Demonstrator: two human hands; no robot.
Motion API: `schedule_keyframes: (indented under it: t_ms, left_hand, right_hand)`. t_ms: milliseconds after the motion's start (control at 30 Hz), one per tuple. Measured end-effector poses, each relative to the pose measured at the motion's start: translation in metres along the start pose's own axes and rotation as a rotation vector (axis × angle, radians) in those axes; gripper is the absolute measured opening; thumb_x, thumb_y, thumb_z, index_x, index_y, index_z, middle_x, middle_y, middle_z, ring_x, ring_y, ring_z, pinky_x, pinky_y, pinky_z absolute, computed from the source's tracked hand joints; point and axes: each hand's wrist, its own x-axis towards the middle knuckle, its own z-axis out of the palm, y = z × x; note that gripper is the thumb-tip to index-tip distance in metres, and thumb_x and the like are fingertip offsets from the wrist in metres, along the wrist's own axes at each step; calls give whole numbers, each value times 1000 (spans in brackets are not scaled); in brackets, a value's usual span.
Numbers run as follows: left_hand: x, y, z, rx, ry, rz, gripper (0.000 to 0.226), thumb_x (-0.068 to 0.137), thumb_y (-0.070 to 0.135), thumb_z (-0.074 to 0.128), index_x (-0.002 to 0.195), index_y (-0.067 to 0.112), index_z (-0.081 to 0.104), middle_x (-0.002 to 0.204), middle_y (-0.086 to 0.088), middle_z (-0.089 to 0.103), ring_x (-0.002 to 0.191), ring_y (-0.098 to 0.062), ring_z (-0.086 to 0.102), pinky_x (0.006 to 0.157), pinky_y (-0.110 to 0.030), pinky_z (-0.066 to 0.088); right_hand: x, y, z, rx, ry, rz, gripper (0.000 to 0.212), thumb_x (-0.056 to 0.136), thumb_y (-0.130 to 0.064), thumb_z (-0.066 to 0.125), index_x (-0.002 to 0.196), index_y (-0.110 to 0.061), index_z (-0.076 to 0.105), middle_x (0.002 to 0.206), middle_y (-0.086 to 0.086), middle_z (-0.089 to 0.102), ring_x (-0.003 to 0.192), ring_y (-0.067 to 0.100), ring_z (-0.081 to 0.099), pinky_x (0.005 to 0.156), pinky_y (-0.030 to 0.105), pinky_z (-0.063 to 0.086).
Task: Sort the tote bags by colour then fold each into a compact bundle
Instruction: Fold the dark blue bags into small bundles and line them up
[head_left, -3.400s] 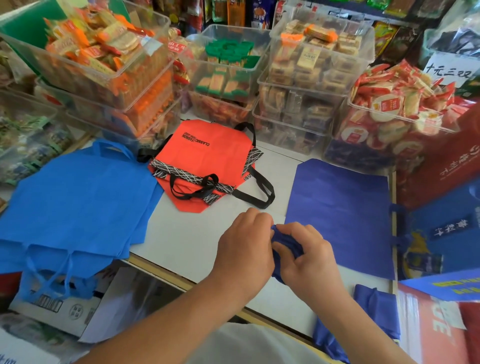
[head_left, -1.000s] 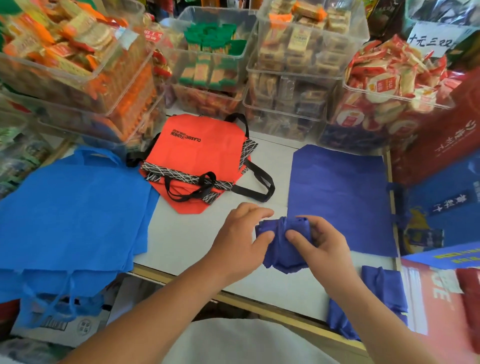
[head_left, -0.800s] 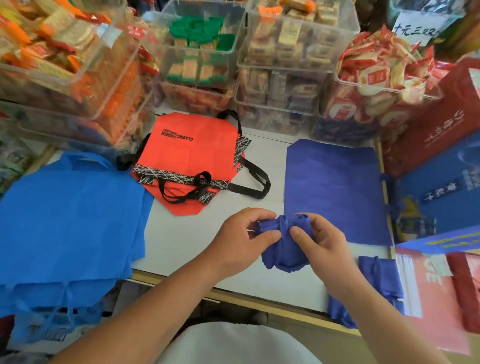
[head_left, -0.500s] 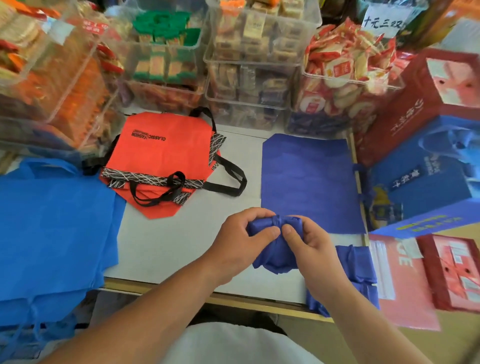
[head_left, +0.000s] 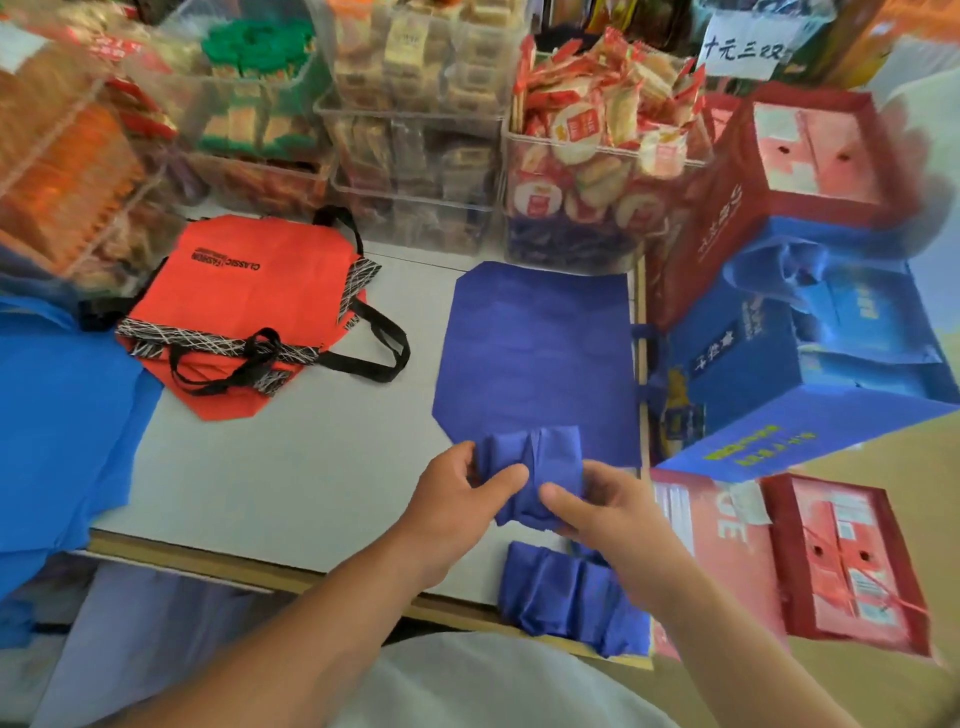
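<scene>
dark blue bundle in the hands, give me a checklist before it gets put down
1. Grip: left hand and right hand both hold the dark blue bundle: ok.
2. Folds tucked on its underside: cannot tell, hidden.
3. Same-colour finished bundle close by: ok.
4. That one fully on the table: not ok, it seems to overhang the near edge.
5. Colours apart: red bags, light blue bags and flat dark blue bag in separate piles: ok.

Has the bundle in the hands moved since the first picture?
Yes. The bundle has shifted right: it was beside the flat navy bag's left edge, and now it overlaps the middle of its near edge.
</scene>
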Motion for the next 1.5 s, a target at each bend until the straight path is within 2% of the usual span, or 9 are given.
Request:
schedule_keyframes:
  t_ms: [200,367,500,800,967,1100,1200,1333,1500]
  left_hand:
    - [-5,-6,18,-94,-160,-77,25,94,16,72,119,20,72,110,2,78,105,-16,74,95,-36,58]
    - [-7,-6,31,-102,-98,-85,24,90,9,75,113,16,73,102,2,79,97,-14,76,86,-28,59]
    - [-8,-5,38,-139,-91,-81,23,91,10,75,113,17,73,103,2,79,98,-15,76,89,-29,59]
    - [3,-19,51,-149,-83,-103,22,92,12,75,113,13,70,103,-3,79,96,-21,77,89,-38,61]
    - [41,-58,41,19,65,-219,14,90,17,75,103,14,73,99,-4,78,92,-23,75,89,-42,61]
    - [67,-81,51,97,82,-274,17,90,17,76,106,16,72,103,1,76,90,-12,72,72,-21,55]
    - [80,-94,66,189,65,-261,21,81,22,81,99,20,71,96,3,77,92,-18,74,85,-40,61]
    - [92,-122,73,390,-13,-290,23,75,33,81,91,21,71,89,4,75,86,-19,72,85,-45,60]
    - [92,-125,71,447,44,-229,37,72,35,86,99,20,66,94,7,73,85,-14,70,83,-41,59]
  right_hand:
    - [1,17,-22,44,80,74,20,90,-1,74,110,-2,72,98,16,78,94,34,77,81,41,61]
    - [-2,29,-19,98,161,91,16,90,0,73,104,6,68,94,22,77,88,37,77,85,48,61]
    - [-1,31,-19,96,231,70,14,88,1,75,97,8,67,92,25,75,86,36,77,75,41,62]
    - [2,37,-27,153,153,108,29,91,-8,75,103,15,61,96,29,73,90,37,76,87,46,61]
    - [11,73,-49,-183,217,254,22,94,-26,73,110,-12,68,98,8,74,93,22,72,92,51,58]
    - [8,94,-78,-451,301,187,10,96,-24,69,105,-22,64,110,4,71,105,23,67,95,42,53]
    - [5,113,-82,-678,250,0,9,95,-22,70,101,-27,65,116,-1,68,100,20,66,90,39,54]
    - [21,135,-79,-988,149,-144,47,92,-32,75,135,-15,64,158,10,43,145,31,41,109,43,43]
    - [52,136,-75,-1087,33,-108,61,98,-48,61,149,-18,51,166,3,30,156,27,22,123,39,28]
